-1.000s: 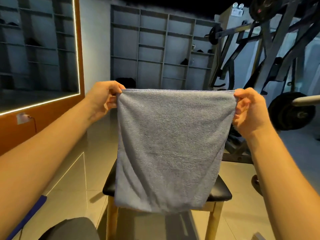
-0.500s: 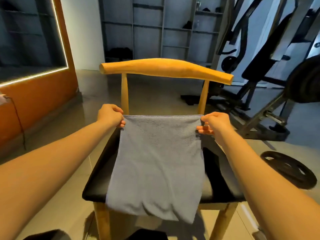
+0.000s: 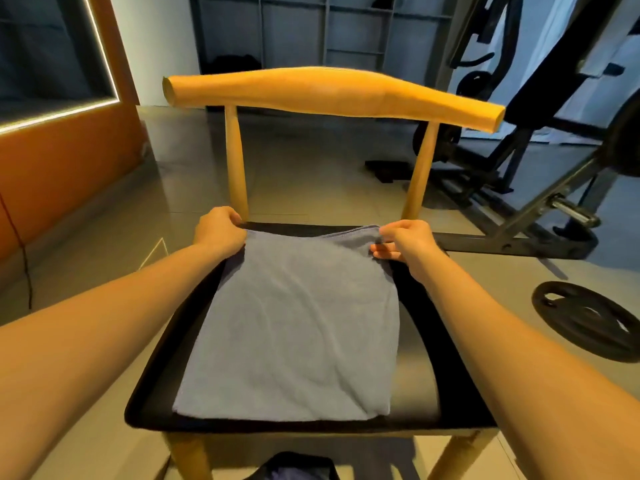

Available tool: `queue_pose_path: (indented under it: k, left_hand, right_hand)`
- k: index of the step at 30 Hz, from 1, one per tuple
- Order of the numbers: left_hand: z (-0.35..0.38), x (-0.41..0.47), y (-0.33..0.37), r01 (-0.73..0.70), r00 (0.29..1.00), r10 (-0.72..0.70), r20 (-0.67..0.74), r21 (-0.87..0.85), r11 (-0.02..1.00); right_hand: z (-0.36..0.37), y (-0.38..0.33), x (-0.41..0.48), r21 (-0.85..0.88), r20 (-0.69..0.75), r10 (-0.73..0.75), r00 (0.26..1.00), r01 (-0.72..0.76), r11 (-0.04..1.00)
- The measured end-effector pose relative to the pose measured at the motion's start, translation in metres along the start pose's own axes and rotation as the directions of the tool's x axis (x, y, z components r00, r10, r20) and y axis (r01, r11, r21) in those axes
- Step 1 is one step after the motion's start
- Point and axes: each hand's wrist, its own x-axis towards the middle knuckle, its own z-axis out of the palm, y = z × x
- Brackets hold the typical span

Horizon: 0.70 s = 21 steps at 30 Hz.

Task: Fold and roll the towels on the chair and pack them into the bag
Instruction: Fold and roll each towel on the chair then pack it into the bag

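- Grey towel [image 3: 291, 327] lies spread on the black seat [image 3: 433, 358] of a wooden chair [image 3: 329, 93]. Its near edge sits close to the seat's front edge and its far edge reaches almost to the two back posts.
- Our left hand [image 3: 220, 230] grips the far left corner, with the fingers curled down over the cloth beside the foot of the left post.
- Our right hand [image 3: 403, 240] pinches the far right corner. Thumb and fingers are closed on the hem, which is raised a little off the seat.
- We judge the step in hand to be laying the towel flat, ready for folding and rolling.
- To do it well, we should draw both corners back evenly so the far edge runs straight, then set them down without dragging the cloth.
- Soft creases cross the middle and the near right corner looks slightly askew. We should smooth these with flat palms first, or the fold will come out crooked.
- When folding, we should match edge to edge. This soft cloth will likely spring open, so the roll must start tight and be pressed as it goes.
- On the floor under the chair's front edge a dark bundle [image 3: 298, 467] shows; we cannot tell what it is.
- To the right, a weight plate [image 3: 585, 320] lies on the floor, well apart from the chair.
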Motion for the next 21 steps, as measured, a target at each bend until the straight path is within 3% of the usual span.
queue_pose_path:
  k: [3,5,7,10,12,15,18,21]
  left_hand:
    - [-0.004,-0.029,0.018,-0.183,0.981,0.175,0.083,0.108,0.977]
    - [-0.004,-0.068,0.045,-0.3,0.936,0.289,0.2,0.024,0.954]
    - [0.001,-0.116,0.075,-0.324,0.869,0.343,0.356,-0.113,0.939]
    - [0.017,-0.17,0.109,-0.388,0.808,0.413,0.421,-0.149,0.91]
    - [0.029,-0.195,0.121,-0.443,0.791,0.424,0.44,-0.065,0.894]
    - [0.041,-0.219,0.127,-0.529,0.801,0.411,0.435,0.193,0.826]
    - [0.044,-0.22,0.118,-0.458,0.84,0.338,0.424,0.222,0.861]
    - [0.038,-0.209,0.102,-0.238,0.889,0.238,0.39,-0.05,0.97]
  right_hand:
    - [-0.011,0.003,-0.005,-0.009,0.056,-0.003,0.998,0.003,1.0]
    - [-0.022,-0.001,-0.014,-0.028,0.051,-0.014,0.999,0.016,0.999]
    - [-0.035,-0.007,-0.028,-0.057,0.061,-0.009,0.998,0.012,0.998]
    - [-0.056,-0.012,-0.06,-0.14,0.125,-0.02,0.992,0.038,0.989]
    - [-0.07,-0.013,-0.082,-0.209,0.209,-0.034,0.977,0.079,0.975]
    - [-0.083,-0.007,-0.108,-0.262,0.291,-0.023,0.956,0.102,0.959]
    - [-0.085,0.005,-0.12,-0.36,0.32,-0.027,0.947,0.148,0.921]
    - [-0.084,0.017,-0.126,-0.47,0.378,-0.034,0.925,0.223,0.854]
